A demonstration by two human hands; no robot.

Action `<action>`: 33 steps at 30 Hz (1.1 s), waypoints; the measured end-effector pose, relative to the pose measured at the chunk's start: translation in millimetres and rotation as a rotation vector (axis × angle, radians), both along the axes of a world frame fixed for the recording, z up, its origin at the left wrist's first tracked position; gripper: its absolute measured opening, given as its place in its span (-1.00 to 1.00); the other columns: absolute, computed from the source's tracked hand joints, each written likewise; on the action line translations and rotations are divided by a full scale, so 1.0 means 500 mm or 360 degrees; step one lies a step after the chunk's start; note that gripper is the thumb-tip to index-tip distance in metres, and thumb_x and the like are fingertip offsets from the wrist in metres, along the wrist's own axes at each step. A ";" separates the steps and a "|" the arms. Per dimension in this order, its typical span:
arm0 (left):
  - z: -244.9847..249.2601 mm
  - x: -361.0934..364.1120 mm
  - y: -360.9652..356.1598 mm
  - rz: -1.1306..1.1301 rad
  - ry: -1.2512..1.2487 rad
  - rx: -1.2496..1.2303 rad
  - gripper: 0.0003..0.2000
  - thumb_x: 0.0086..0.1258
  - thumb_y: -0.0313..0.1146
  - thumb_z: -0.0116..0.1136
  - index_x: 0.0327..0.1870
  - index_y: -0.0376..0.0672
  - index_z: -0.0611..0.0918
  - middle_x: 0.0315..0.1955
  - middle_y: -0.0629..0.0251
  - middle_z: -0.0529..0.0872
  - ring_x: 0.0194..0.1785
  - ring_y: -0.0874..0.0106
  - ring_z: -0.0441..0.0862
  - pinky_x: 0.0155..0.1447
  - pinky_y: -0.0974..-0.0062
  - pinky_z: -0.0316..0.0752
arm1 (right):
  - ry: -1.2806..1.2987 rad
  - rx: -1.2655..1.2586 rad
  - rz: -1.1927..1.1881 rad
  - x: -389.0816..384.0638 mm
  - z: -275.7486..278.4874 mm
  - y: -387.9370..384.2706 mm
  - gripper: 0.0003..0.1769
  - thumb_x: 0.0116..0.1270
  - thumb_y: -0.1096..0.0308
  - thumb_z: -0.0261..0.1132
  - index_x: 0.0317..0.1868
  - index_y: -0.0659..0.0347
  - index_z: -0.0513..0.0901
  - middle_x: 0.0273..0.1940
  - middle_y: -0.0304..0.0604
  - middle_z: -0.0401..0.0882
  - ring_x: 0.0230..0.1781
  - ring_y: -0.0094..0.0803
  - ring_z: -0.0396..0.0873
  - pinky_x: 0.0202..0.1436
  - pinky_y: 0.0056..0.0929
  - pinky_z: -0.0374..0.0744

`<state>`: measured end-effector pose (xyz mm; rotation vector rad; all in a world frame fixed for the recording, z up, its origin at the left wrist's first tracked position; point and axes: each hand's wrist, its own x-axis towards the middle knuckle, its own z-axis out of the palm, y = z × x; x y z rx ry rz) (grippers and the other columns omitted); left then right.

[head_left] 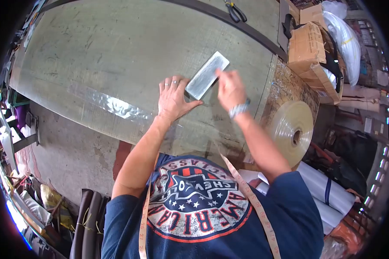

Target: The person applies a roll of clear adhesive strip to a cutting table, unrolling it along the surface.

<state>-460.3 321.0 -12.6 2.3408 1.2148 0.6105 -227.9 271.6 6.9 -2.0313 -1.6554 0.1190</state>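
The left hand [173, 97] is laid flat, fingers spread apart, palm pressed down on the clear plastic film [108, 103] that is stretched across the surface [116, 39]. Just beyond its fingertips, touching them at the near corner, a silvery rectangular plate [206, 75] is seen lying slantwise on the film. The right hand [230, 88] is brought in from the other side, fingers bunched together against the plate's long edge near the far end; whether the plate is pinched or only pushed cannot be told from here.

Out past the right wrist, a big roll of clear film [291, 129] is set at the surface's edge, and farther off beyond that hand a cardboard box [309, 52] is stacked. Well ahead of both hands, a pair of pliers [235, 11] is left lying. A measuring tape [255, 203] is draped round the neck, hanging down the shirt.

For the work in hand, it is judged that the film should be held taut under the flat palm while the plate is guided squarely, so that no wrinkle is trapped beneath it; pressure is best kept even along the plate's whole length, and the spread fingers kept clear of its edge
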 end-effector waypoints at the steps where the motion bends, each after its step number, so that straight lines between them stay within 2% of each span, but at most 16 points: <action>1: 0.001 0.000 0.000 0.0010 -0.0007 -0.0047 -0.16 -0.10 0.19 0.65 0.20 -0.13 0.66 0.14 0.26 0.58 0.28 0.15 0.45 0.39 0.11 0.29 | -0.0089 -0.0029 0.0080 -0.029 -0.004 -0.035 -0.57 0.33 0.48 0.33 0.17 -0.12 0.77 -0.18 -0.07 0.58 -0.16 -0.01 0.63 -0.09 -0.04 0.63; 4: -0.005 -0.001 0.000 0.0003 -0.0040 -0.0030 -0.18 -0.09 0.19 0.65 0.18 -0.13 0.66 0.13 0.25 0.59 0.28 0.14 0.45 0.37 0.10 0.30 | -0.0499 -0.0110 0.0051 0.018 0.020 0.015 -0.59 0.33 0.44 0.32 0.16 -0.12 0.77 -0.15 0.00 0.57 -0.13 0.01 0.64 -0.05 -0.02 0.65; 6: -0.001 -0.007 -0.016 -0.0020 -0.0039 -0.0034 -0.18 -0.07 0.19 0.64 0.21 -0.12 0.66 0.14 0.25 0.59 0.28 0.15 0.45 0.39 0.11 0.29 | -0.0453 0.0030 -0.0062 0.095 0.032 0.069 -0.77 0.46 0.36 0.28 0.05 0.01 0.77 -0.28 -0.02 0.67 -0.31 -0.15 0.71 -0.24 -0.14 0.67; 8: 0.001 -0.005 0.000 -0.0009 -0.0042 -0.0005 -0.17 -0.07 0.19 0.65 0.22 -0.12 0.66 0.15 0.25 0.58 0.29 0.15 0.45 0.40 0.12 0.28 | 0.0378 -0.0490 -0.0342 0.088 0.053 0.060 -0.82 0.53 0.24 0.27 -0.07 0.11 0.73 -0.42 -0.06 0.70 -0.50 -0.28 0.68 -0.43 -0.24 0.61; 9: 0.002 -0.004 0.002 -0.0011 0.0006 -0.0072 -0.17 -0.05 0.20 0.64 0.22 -0.11 0.66 0.16 0.25 0.58 0.30 0.16 0.44 0.43 0.14 0.27 | 0.0785 -0.0755 -0.0451 0.073 0.073 0.055 -0.76 0.57 0.18 0.26 -0.12 0.16 0.71 -0.49 -0.09 0.71 -0.60 -0.35 0.66 -0.53 -0.29 0.58; 10: 0.003 -0.005 0.002 0.0000 -0.0006 -0.0083 -0.17 -0.05 0.21 0.64 0.22 -0.11 0.66 0.17 0.25 0.57 0.31 0.17 0.44 0.44 0.15 0.27 | 0.1009 -0.0865 -0.0445 0.032 0.084 0.038 -0.57 0.57 -0.01 0.29 -0.28 0.22 0.65 -0.64 -0.19 0.66 -0.75 -0.48 0.54 -0.68 -0.40 0.45; 12: 0.003 -0.006 0.001 -0.0010 -0.0020 -0.0107 -0.17 -0.05 0.22 0.63 0.22 -0.12 0.66 0.17 0.24 0.57 0.31 0.18 0.44 0.45 0.15 0.26 | 0.1093 -0.0996 -0.0484 0.019 0.037 0.035 -0.50 0.50 -0.10 0.36 -0.33 0.22 0.63 -0.62 -0.20 0.65 -0.75 -0.49 0.54 -0.70 -0.40 0.43; 15: 0.003 -0.008 0.003 0.0004 0.0017 -0.0064 -0.17 -0.05 0.22 0.63 0.23 -0.11 0.65 0.17 0.25 0.57 0.32 0.19 0.44 0.45 0.15 0.27 | 0.1086 -0.0445 -0.0619 0.064 -0.012 0.081 -0.44 0.45 -0.16 0.41 -0.42 0.20 0.60 -0.64 -0.20 0.64 -0.74 -0.51 0.53 -0.68 -0.45 0.41; 18: 0.003 -0.001 0.007 -0.0012 -0.0020 -0.0019 -0.18 -0.05 0.20 0.63 0.22 -0.10 0.65 0.17 0.24 0.57 0.32 0.18 0.44 0.43 0.13 0.28 | 0.0994 -0.0996 -0.0254 -0.008 0.052 0.029 -0.43 0.44 -0.16 0.42 -0.44 0.20 0.59 -0.65 -0.19 0.63 -0.74 -0.51 0.54 -0.66 -0.43 0.44; 22: -0.003 -0.006 -0.004 -0.0009 -0.0029 -0.0026 -0.18 -0.05 0.20 0.64 0.22 -0.11 0.65 0.17 0.24 0.58 0.32 0.17 0.44 0.42 0.12 0.28 | 0.1080 -0.0734 -0.0519 0.063 0.038 0.086 -0.47 0.41 -0.16 0.45 -0.35 0.19 0.64 -0.60 -0.22 0.63 -0.73 -0.52 0.53 -0.68 -0.44 0.44; 24: -0.001 -0.004 0.000 -0.0020 -0.0032 -0.0015 -0.17 -0.05 0.20 0.64 0.23 -0.11 0.65 0.17 0.24 0.58 0.33 0.17 0.43 0.42 0.12 0.27 | 0.1019 -0.1174 -0.0291 0.014 0.075 0.054 -0.47 0.40 -0.16 0.45 -0.32 0.22 0.66 -0.60 -0.24 0.62 -0.72 -0.52 0.54 -0.70 -0.44 0.43; 26: 0.004 -0.002 0.013 -0.0012 0.0016 -0.0052 -0.17 -0.06 0.20 0.64 0.23 -0.10 0.65 0.16 0.25 0.58 0.32 0.18 0.44 0.41 0.12 0.28 | 0.0960 -0.1281 -0.0263 0.019 0.077 0.052 -0.46 0.41 -0.16 0.44 -0.33 0.21 0.65 -0.60 -0.24 0.62 -0.71 -0.53 0.54 -0.70 -0.45 0.43; 28: 0.002 -0.003 0.001 -0.0012 0.0001 -0.0059 -0.17 -0.06 0.21 0.64 0.23 -0.10 0.65 0.16 0.25 0.58 0.32 0.18 0.44 0.41 0.12 0.28 | 0.0968 -0.0865 -0.0474 0.076 0.054 0.092 -0.44 0.41 -0.19 0.43 -0.36 0.23 0.66 -0.59 -0.22 0.65 -0.71 -0.53 0.55 -0.70 -0.46 0.43; 29: -0.002 -0.004 0.001 -0.0024 -0.0010 -0.0028 -0.17 -0.06 0.21 0.64 0.22 -0.10 0.66 0.16 0.25 0.58 0.31 0.18 0.45 0.41 0.13 0.28 | 0.1009 -0.0838 -0.0498 0.090 0.035 0.102 -0.41 0.42 -0.20 0.42 -0.40 0.23 0.64 -0.59 -0.19 0.67 -0.71 -0.53 0.56 -0.71 -0.45 0.43; 32: 0.002 -0.004 0.001 -0.0008 -0.0017 -0.0010 -0.18 -0.05 0.20 0.64 0.22 -0.10 0.66 0.15 0.26 0.57 0.30 0.18 0.45 0.41 0.13 0.28 | 0.0962 -0.1312 -0.0272 0.004 0.084 0.051 -0.40 0.42 -0.21 0.41 -0.42 0.23 0.61 -0.60 -0.18 0.67 -0.71 -0.53 0.57 -0.71 -0.44 0.44; 33: -0.001 -0.002 -0.001 0.0014 -0.0034 0.0028 -0.19 -0.06 0.19 0.64 0.21 -0.10 0.66 0.14 0.26 0.57 0.29 0.18 0.45 0.40 0.13 0.29 | 0.0932 -0.1314 -0.0267 0.023 0.078 0.061 -0.38 0.42 -0.23 0.40 -0.41 0.23 0.62 -0.60 -0.18 0.67 -0.70 -0.52 0.58 -0.70 -0.43 0.45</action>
